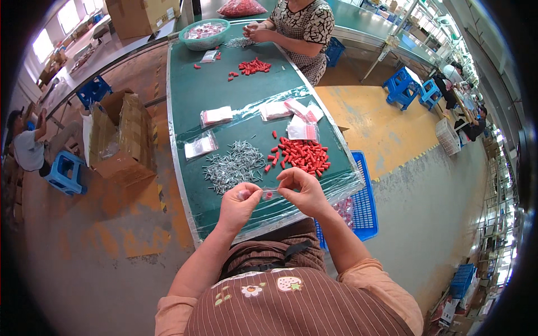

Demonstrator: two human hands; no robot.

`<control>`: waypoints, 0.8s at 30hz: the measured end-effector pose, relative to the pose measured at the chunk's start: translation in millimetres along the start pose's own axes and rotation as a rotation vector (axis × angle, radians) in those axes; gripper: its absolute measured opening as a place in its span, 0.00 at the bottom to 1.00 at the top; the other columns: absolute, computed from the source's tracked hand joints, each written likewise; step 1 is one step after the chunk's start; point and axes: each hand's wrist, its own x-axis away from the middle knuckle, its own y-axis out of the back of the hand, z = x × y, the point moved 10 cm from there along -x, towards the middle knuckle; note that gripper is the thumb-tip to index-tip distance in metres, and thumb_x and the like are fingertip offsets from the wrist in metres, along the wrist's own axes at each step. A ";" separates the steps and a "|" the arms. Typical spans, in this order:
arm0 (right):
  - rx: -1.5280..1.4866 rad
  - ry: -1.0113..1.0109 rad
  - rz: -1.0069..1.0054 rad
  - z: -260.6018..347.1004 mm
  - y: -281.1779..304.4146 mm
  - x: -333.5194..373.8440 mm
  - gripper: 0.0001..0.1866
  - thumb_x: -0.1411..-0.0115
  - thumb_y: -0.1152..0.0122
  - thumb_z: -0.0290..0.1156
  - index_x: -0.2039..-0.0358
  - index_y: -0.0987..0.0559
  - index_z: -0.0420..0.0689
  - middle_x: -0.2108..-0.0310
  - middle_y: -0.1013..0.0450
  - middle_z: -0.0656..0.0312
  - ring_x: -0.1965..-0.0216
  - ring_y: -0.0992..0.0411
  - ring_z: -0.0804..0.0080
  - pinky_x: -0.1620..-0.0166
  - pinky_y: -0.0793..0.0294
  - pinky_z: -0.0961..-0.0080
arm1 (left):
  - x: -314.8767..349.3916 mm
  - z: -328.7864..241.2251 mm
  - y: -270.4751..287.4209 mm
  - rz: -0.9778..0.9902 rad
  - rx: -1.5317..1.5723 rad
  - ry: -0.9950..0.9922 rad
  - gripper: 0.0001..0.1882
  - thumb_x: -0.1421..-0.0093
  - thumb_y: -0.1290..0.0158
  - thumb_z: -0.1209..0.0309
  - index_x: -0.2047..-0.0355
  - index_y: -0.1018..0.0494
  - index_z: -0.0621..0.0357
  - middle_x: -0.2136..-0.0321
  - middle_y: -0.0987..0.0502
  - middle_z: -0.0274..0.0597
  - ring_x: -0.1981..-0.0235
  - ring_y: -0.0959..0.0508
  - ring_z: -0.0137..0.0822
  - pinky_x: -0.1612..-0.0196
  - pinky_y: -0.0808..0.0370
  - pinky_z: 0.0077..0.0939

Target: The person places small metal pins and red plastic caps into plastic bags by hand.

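My left hand (240,205) and my right hand (303,190) face each other over the near end of the green table (224,158). Between them is a small clear plastic bag (270,195), with something red showing in it. Both hands pinch the bag between thumb and fingers, one at each side. Just beyond my left hand lies a heap of silvery screws (235,166). Past my right hand is a pile of red plugs (302,155), a few lying loose at its left edge. Stacks of flat clear bags (302,130) rest behind both heaps.
A blue crate (365,196) with filled bags stands right of the table. A co-worker (302,33) handles small parts at the far end, near a green basin (204,35) and more red plugs (255,66). At left are an open carton (120,140) and a blue stool (66,172).
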 end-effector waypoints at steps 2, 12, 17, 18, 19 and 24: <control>0.003 0.013 0.003 -0.3 -1.2 -0.4 0.12 0.47 0.40 0.18 0.60 0.27 0.39 0.70 0.27 0.65 0.66 0.28 0.81 0.59 0.28 0.82 | 0.1 -2.5 -0.7 -0.002 -0.003 -0.021 0.02 0.42 0.45 0.75 0.70 0.26 0.60 0.81 0.33 0.22 0.83 0.38 0.15 0.81 0.43 0.11; 0.034 0.037 0.003 7.4 -10.4 -0.6 0.13 0.48 0.42 0.19 0.60 0.26 0.39 0.72 0.26 0.65 0.68 0.28 0.81 0.61 0.28 0.81 | 6.3 -20.1 -10.7 0.011 -0.074 -0.031 0.02 0.43 0.44 0.76 0.70 0.25 0.60 0.81 0.33 0.21 0.81 0.38 0.14 0.79 0.43 0.09; 0.049 0.061 0.022 12.1 -13.5 0.8 0.13 0.48 0.41 0.19 0.60 0.27 0.39 0.72 0.27 0.64 0.68 0.27 0.81 0.62 0.28 0.80 | 4.7 -17.5 -17.5 0.031 -0.066 -0.025 0.01 0.43 0.44 0.76 0.70 0.25 0.60 0.80 0.33 0.21 0.80 0.38 0.14 0.78 0.44 0.09; 0.050 0.060 0.014 10.8 -13.2 1.3 0.13 0.48 0.41 0.19 0.60 0.27 0.39 0.72 0.27 0.64 0.68 0.27 0.81 0.62 0.28 0.80 | 4.7 -16.7 -20.9 0.054 -0.064 -0.017 0.01 0.43 0.44 0.77 0.70 0.25 0.60 0.80 0.33 0.21 0.80 0.39 0.13 0.78 0.44 0.09; -0.012 0.029 0.032 5.9 -15.1 2.2 0.13 0.48 0.41 0.19 0.61 0.27 0.39 0.72 0.27 0.64 0.68 0.27 0.80 0.63 0.28 0.80 | 5.1 -16.3 -22.3 0.062 -0.064 -0.015 0.01 0.43 0.44 0.77 0.70 0.25 0.60 0.80 0.33 0.21 0.80 0.39 0.13 0.78 0.44 0.09; 0.068 0.006 -0.001 3.6 -2.5 16.9 0.10 0.47 0.41 0.19 0.64 0.29 0.38 0.72 0.27 0.62 0.69 0.27 0.79 0.63 0.28 0.79 | 5.8 -4.5 -32.5 0.135 -0.083 -0.008 0.02 0.43 0.45 0.76 0.72 0.24 0.62 0.79 0.29 0.24 0.78 0.36 0.13 0.77 0.41 0.09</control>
